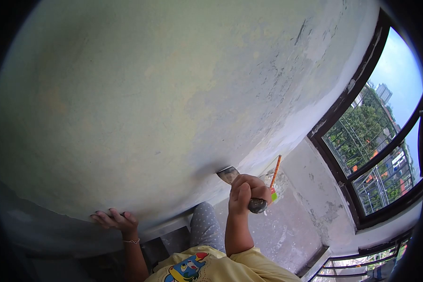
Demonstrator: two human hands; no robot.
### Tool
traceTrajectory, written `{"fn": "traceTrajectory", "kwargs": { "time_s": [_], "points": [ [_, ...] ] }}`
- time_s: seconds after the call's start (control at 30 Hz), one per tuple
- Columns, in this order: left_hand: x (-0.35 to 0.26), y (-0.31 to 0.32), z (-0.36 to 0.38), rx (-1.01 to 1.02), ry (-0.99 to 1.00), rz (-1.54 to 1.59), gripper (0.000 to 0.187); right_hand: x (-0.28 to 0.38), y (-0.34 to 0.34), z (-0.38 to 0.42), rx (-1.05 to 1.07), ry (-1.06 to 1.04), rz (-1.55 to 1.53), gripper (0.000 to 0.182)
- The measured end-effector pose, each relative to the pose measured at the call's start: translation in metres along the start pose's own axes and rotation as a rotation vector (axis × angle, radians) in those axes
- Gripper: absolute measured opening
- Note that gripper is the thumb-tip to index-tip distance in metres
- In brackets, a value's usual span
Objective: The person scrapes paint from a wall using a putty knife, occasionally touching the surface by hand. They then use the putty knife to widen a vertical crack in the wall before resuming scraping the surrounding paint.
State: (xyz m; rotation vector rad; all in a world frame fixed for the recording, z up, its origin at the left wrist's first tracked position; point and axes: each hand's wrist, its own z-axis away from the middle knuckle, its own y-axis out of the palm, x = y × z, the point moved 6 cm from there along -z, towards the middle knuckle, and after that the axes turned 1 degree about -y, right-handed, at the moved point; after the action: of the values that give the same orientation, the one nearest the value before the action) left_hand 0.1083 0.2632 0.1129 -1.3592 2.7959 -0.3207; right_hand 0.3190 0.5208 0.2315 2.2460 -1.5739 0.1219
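Observation:
My right hand is wrapped round the dark handle of a scraper, whose broad metal blade has its edge at the wall. The handle's rounded end sticks out below my fist. Further left, my left hand holds nothing, its fingers apart and the fingertips against the lower part of the wall. Pale greenish paint covers much of the wall, with greyer, scuffed patches and dark scratches toward the upper right.
A dark-framed window with bars outside stands at the right. In the corner below it, an orange stick leans near a small green and red item. The floor is spotted with white marks. My knee is close to the wall.

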Motion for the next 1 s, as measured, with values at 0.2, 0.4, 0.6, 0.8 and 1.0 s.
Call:
{"fn": "traceTrajectory", "kwargs": {
  "time_s": [0.2,0.4,0.6,0.8,1.0],
  "points": [
    [-0.001,-0.002,-0.003,0.005,0.006,-0.011,0.054,-0.004,-0.001,0.007,-0.017,0.049,-0.158,0.024],
    [-0.002,-0.002,-0.005,-0.006,0.009,0.0,0.054,0.028,-0.018,-0.006,-0.163,-0.038,-0.408,0.027],
    [-0.002,-0.002,-0.007,-0.004,0.013,0.003,0.055,0.0,-0.005,0.01,-0.038,0.05,-0.233,0.026],
    [-0.001,-0.002,-0.003,0.013,-0.002,0.007,0.055,0.005,-0.004,0.01,-0.023,0.009,-0.227,0.027],
    [-0.002,-0.002,-0.005,-0.007,0.012,0.016,0.055,0.023,-0.014,0.0,-0.091,0.01,-0.389,0.028]
  ]
}}
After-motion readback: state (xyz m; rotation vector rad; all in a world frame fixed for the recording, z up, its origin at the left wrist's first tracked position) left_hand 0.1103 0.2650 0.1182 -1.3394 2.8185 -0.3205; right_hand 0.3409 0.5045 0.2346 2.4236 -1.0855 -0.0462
